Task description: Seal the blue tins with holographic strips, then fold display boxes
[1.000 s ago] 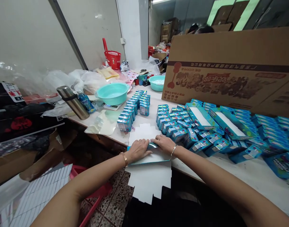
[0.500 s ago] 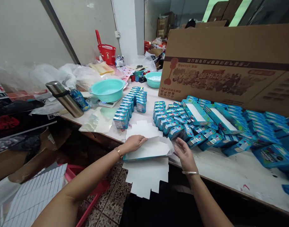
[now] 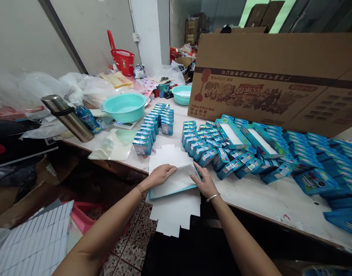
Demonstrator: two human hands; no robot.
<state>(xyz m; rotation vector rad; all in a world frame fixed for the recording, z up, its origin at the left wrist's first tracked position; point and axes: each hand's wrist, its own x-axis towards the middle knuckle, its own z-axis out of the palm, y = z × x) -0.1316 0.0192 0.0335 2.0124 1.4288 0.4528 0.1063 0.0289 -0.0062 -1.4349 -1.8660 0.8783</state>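
A partly folded tray [image 3: 176, 181], white inside with a blue outer edge, lies at the table's front edge on flat white cut-out sheets [image 3: 176, 216] that hang over it. My left hand [image 3: 161, 175] is closed on the tray's left far wall. At the right end, my right hand [image 3: 205, 182] has its fingers and thumb around the end wall, gripping it. Small blue boxes [image 3: 142, 145] stand in rows behind the sheets, and more blue boxes [image 3: 208, 156] stand close beyond my right hand.
Two finished blue trays [image 3: 232, 134] rest on the boxes at the right. Behind them stands a large cardboard box [image 3: 268, 57]. A turquoise basin [image 3: 124, 108], a steel flask [image 3: 68, 119] and a blue bottle [image 3: 88, 118] are at the left.
My right hand has moved left from beside the tray and taken hold of its right end wall, which now stands up. My left hand stays on the tray. The view has shifted slightly.
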